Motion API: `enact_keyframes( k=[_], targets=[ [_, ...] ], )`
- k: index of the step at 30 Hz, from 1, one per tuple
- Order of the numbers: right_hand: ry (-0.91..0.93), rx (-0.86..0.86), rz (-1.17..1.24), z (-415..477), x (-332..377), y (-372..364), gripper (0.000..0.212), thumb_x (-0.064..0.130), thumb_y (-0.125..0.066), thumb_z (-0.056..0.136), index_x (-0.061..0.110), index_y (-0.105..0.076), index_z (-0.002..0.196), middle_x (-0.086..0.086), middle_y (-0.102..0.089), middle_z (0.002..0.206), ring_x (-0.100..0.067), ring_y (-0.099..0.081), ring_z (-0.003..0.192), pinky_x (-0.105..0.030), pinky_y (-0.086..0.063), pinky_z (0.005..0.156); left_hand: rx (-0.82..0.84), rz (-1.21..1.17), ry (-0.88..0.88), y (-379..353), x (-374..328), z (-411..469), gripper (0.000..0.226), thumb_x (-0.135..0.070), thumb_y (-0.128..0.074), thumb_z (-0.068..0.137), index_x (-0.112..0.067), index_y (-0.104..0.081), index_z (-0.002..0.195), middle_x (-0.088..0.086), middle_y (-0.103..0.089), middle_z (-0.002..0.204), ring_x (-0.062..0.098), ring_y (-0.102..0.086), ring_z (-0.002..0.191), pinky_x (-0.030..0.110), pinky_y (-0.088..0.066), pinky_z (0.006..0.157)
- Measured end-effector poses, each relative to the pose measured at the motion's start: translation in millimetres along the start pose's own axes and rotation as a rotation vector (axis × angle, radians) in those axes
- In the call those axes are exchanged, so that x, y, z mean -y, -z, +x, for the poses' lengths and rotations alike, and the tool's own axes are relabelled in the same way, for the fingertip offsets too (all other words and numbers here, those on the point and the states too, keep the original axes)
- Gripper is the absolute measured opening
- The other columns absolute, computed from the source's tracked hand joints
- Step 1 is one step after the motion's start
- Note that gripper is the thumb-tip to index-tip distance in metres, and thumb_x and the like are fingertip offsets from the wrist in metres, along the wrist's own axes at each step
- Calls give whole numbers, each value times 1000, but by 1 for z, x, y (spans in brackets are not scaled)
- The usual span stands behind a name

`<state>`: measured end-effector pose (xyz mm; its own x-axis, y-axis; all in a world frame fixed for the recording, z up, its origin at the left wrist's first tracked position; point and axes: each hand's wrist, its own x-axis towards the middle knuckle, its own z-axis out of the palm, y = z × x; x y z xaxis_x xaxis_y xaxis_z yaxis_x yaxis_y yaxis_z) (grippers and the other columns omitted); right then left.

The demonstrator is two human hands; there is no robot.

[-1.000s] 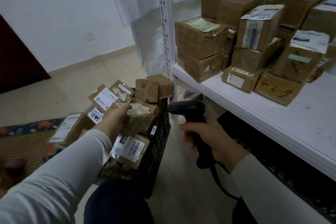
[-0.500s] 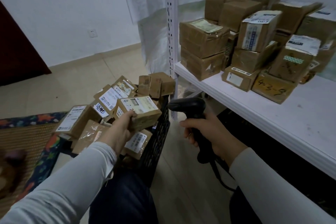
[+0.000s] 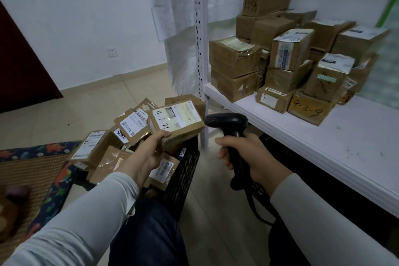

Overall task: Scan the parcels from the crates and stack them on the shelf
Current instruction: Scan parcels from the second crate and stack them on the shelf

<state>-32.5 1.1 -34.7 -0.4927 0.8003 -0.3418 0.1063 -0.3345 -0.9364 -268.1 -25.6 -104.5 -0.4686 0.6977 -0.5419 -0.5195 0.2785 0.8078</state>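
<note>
our left hand grips one labelled parcel above the crate; our right hand is wrapped round the one scanner, its head just beside the label. we judge the scan under way. about seven parcels lie in the crate; roughly fifteen already sit stacked on the shelf.

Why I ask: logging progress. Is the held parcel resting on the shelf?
No, the left hand holds the parcel over the crate, apart from the shelf; the right hand grips the scanner.

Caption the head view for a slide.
Left hand holds a labelled parcel up to the scanner gripped by the right hand, over the crate.
</note>
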Motion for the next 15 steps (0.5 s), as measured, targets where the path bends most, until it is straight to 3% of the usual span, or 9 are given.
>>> enact_keyframes(
  k=[2, 5, 7, 10, 13, 15],
  targets=[
    [-32, 1, 163, -4, 7, 2, 11, 12, -66, 87, 1, -65, 86, -11, -62, 62, -16, -56, 49, -25, -45, 48, 51, -1, -34, -7, -3, -3, 8, -14, -65, 85, -7, -61, 83, 1, -65, 54, 8, -62, 44, 13, -43, 37],
    [-127, 5, 455, -13, 20, 4, 12, 16, -64, 87, 5, -63, 83, -9, -61, 61, -15, -56, 47, -20, -46, 44, 137, -16, -127, -17, -10, -5, 35, -12, -74, 70, -10, -65, 104, 10, -71, 100, 13, -68, 74, 20, -52, 53],
    [-168, -4, 578, -20, 28, 3, 17, 18, -63, 88, 6, -61, 76, -8, -60, 60, -14, -54, 48, -18, -45, 42, 115, 11, -194, -24, -14, -4, 26, -10, -76, 69, -16, -64, 92, 12, -68, 113, 13, -66, 82, 21, -51, 59],
    [-153, -1, 613, -30, 36, -2, 21, 20, -62, 89, 5, -60, 74, -7, -58, 57, -13, -50, 50, -18, -42, 43, 108, 0, -236, -39, -16, -5, 20, -5, -73, 75, -17, -61, 85, 16, -68, 113, 18, -67, 80, 25, -53, 59],
    [-108, 27, 610, -37, 41, -8, 20, 21, -61, 90, 5, -59, 78, -7, -57, 56, -13, -49, 49, -18, -41, 42, 101, -13, -252, -53, -14, -10, 18, -2, -72, 77, -15, -60, 82, 29, -65, 107, 14, -65, 60, 27, -53, 58],
    [-86, 39, 607, -40, 44, -9, 19, 22, -62, 90, 7, -59, 78, -7, -57, 57, -12, -49, 48, -18, -41, 42, 96, -30, -273, -60, -13, -13, 16, 0, -70, 78, -11, -61, 86, 29, -65, 104, 14, -64, 59, 27, -53, 61]
  ],
)
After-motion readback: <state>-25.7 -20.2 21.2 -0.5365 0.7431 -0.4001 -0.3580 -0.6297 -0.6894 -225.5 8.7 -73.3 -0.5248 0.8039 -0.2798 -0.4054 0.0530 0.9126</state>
